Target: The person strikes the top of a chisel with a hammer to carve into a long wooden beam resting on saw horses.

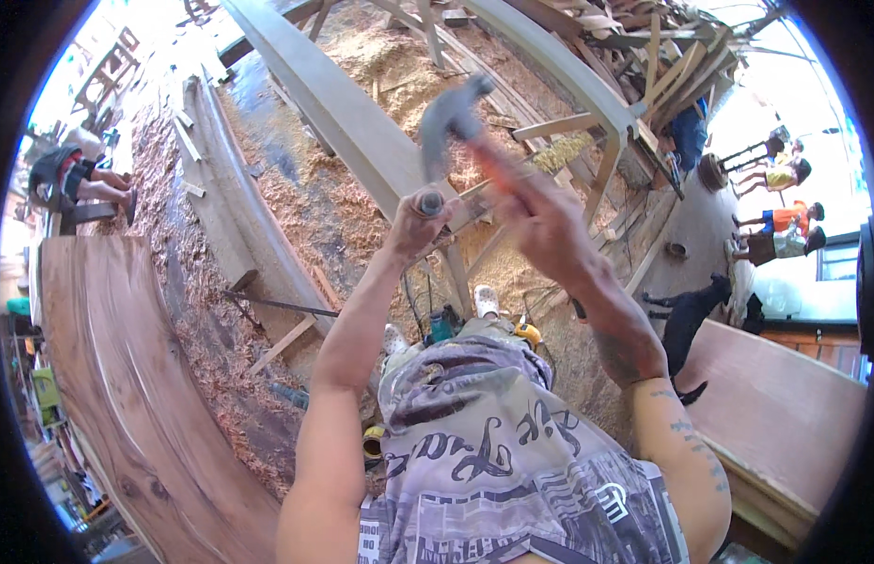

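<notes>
My left hand [416,230] is closed around an upright chisel [431,202]. Only the round butt of its handle shows; the blade is hidden below my fist. My right hand [550,226] grips a claw hammer [453,120] by its orange handle, a little blurred by motion. The hammer's grey head is raised just beyond the chisel butt, apart from it as far as I can see. Under my left hand is the near end of a long, pale wooden beam [329,103] with legs. Whether the chisel touches the wood is hidden.
Shavings and sawdust [362,197] cover the floor. A broad wooden slab [145,404] lies at left, a curved timber [220,179] beside it. Scrap wood [672,66] is heaped at far right. A black dog [691,324] stands near a flat board [775,404]. Several people are farther off.
</notes>
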`<state>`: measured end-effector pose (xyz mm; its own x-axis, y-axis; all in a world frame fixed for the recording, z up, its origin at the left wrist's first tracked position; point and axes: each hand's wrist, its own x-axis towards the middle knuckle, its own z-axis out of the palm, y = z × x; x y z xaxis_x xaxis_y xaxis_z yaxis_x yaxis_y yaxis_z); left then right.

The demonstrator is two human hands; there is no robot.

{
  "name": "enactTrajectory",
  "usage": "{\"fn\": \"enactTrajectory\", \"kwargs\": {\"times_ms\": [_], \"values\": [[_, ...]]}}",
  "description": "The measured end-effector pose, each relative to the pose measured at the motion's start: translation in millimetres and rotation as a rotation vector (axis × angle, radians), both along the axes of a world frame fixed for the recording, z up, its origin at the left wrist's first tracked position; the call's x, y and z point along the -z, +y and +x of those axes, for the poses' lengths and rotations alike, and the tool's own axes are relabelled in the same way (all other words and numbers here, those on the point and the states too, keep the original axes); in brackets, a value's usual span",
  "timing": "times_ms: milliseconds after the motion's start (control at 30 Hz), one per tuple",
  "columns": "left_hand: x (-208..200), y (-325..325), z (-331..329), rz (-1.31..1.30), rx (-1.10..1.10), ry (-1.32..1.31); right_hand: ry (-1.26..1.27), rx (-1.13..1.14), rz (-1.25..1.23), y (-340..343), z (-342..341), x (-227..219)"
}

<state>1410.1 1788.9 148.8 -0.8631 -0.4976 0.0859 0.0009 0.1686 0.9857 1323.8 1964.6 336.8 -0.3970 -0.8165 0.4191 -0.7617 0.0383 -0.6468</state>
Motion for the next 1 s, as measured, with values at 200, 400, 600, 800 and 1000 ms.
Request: {"fn": "enactTrajectory", "kwargs": {"times_ms": [200,400,600,800,1000], "values": [[18,-3,-9,0.169,0.119,0.127,0.114,0.064,-0.130,13,12,23],[32,-1,0,0.025,0.014,0.261,-0.104,-0.088,0.039,-7,15,28],[-10,-4,-6,0.071,0.098,0.099,-0.029,0.099,-0.032,13,-5,-21],[10,-6,0,-0.019,-0.071,0.280,-0.152,-0.056,0.192,-10,4,36],[3,-11,-4,0.090,0.048,0.126,-0.060,0.374,-0.109,-5,-22,-65]]}}
